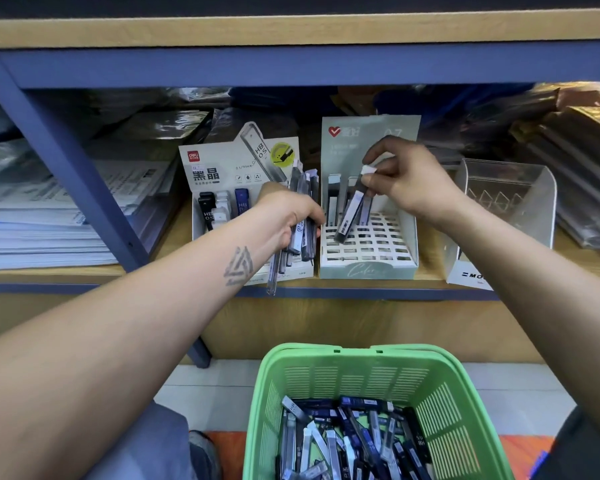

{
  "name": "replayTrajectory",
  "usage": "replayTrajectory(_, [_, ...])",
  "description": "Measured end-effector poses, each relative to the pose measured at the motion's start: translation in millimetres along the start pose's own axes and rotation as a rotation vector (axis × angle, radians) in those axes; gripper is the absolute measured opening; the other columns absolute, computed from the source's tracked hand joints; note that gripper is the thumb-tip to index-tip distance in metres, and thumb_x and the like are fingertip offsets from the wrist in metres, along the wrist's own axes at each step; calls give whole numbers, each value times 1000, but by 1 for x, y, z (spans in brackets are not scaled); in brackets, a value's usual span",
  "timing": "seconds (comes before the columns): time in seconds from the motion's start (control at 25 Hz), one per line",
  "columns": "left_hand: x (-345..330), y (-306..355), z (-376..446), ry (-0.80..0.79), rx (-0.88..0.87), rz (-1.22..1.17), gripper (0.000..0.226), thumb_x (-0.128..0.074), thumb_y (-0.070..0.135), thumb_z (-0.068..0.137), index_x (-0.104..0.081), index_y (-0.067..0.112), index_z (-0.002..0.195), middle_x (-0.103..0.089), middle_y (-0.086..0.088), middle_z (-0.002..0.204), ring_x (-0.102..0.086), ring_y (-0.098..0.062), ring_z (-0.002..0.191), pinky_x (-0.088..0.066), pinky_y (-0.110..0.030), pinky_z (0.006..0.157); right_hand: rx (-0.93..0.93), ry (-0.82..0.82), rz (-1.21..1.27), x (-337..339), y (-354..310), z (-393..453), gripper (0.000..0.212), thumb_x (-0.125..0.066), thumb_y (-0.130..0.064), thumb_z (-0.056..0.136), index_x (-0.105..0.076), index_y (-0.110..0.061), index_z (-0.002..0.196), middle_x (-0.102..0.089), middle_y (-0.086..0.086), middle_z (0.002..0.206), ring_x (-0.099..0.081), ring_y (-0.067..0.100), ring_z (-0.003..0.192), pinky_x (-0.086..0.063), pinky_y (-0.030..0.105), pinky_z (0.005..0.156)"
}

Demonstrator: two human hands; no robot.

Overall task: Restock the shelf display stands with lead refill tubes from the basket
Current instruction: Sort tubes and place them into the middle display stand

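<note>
Right hand (407, 181) pinches one dark white-capped lead refill tube (352, 211) over the pale-green gridded cardboard display stand (368, 268); left hand (288, 216) clasps a bundle of grey refill tubes (300, 216).

Three display stands (368, 244), one basket (378, 372), two hands (409, 181)

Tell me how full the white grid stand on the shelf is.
Mostly empty. The white grid stand shows rows of bare slots; only a few tubes stand at its back.
</note>
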State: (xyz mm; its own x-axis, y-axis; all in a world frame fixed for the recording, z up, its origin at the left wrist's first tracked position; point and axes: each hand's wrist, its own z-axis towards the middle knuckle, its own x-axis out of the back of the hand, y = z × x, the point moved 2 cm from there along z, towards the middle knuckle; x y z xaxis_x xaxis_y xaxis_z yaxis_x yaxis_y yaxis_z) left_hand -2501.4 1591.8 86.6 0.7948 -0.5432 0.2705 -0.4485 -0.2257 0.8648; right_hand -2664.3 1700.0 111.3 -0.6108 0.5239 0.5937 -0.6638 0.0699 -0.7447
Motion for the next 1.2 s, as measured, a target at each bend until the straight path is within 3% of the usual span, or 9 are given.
replayTrajectory(0.08, [-2, 3, -2, 76, -49, 76, 45, -87, 10, 69, -61, -2, 103, -66, -12, 99, -64, -21, 70, -45, -22, 39, 22, 18, 6, 1, -3, 6, 18, -72, -9, 91, -65, -14, 107, -75, 10, 80, -73, 16, 72, -60, 35, 80])
replayTrajectory(0.16, [-5, 4, 2, 127, -95, 79, 34, -84, 7, 74, -58, 2, 95, -57, -8, 95, -58, -22, 79, -45, -24, 46, 24, 64, 37, 1, -4, 9, 18, -74, -6, 90, -67, -12, 106, -74, 13, 84, -72, 8, 65, -58, 23, 71])
replayTrajectory(0.24, [-7, 3, 6, 181, -122, 97, 38, -85, 8, 74, -49, 7, 82, -52, -6, 87, -57, -23, 82, -48, -27, 52, 30, 113, 27, -1, -3, 10, 19, -74, -5, 89, -65, -11, 105, -72, 14, 84, -68, 1, 60, -52, 13, 62])
replayTrajectory(0.32, [-10, 1, 7, 202, -107, 174, 43, -87, 12, 73, -44, 7, 78, -50, -5, 77, -62, -24, 75, -49, -27, 48, 40, 138, 2, -5, -1, 10, 18, -74, -5, 89, -62, -13, 100, -70, 12, 83, -68, 3, 62, -48, 10, 59])
replayTrajectory(0.4, [-13, 0, 7, 223, -110, 215, 46, -89, 15, 71, -44, 7, 77, -51, -7, 73, -61, -23, 67, -54, -30, 50, 64, 151, -13, -7, 1, 9, 16, -74, -6, 89, -63, -14, 97, -70, 11, 84, -71, 10, 69, -48, 12, 61])
replayTrajectory(0.56, [-17, -1, 8, 235, -144, 247, 46, -90, 11, 68, -46, 8, 77, -58, -11, 87, -62, -29, 80, -61, -40, 76, 87, 169, -22, 0, 5, 11, 17, -74, -7, 88, -63, -17, 95, -69, 4, 81, -70, 14, 75, -53, 20, 68])
replayTrajectory(0.72, [-16, 0, 9, 249, -150, 229, 45, -90, 7, 67, -46, 9, 77, -57, -9, 82, -63, -29, 81, -61, -40, 75, 106, 121, 9, -1, 6, 10, 13, -73, -2, 87, -64, -8, 94, -66, 2, 76, -69, 7, 67, -56, 25, 65])
replayTrajectory(0.84, [-17, 0, 9, 248, -146, 255, 46, -90, 8, 68, -45, 9, 76, -53, -7, 76, -64, -29, 80, -62, -41, 76, 153, 67, 32, -7, 2, 10, 14, -75, -1, 86, -64, -9, 91, -66, 3, 76, -72, 19, 67, -61, 39, 71])
replayTrajectory(1.2, [-17, -2, 11, 262, -145, 240, 41, -90, 7, 65, -52, 8, 81, -58, -8, 81, -62, -28, 82, -61, -41, 78, 180, 89, 58, -13, 3, 8, 12, -74, -3, 87, -64, -10, 88, -70, 9, 78, -72, 20, 67, -61, 44, 72])
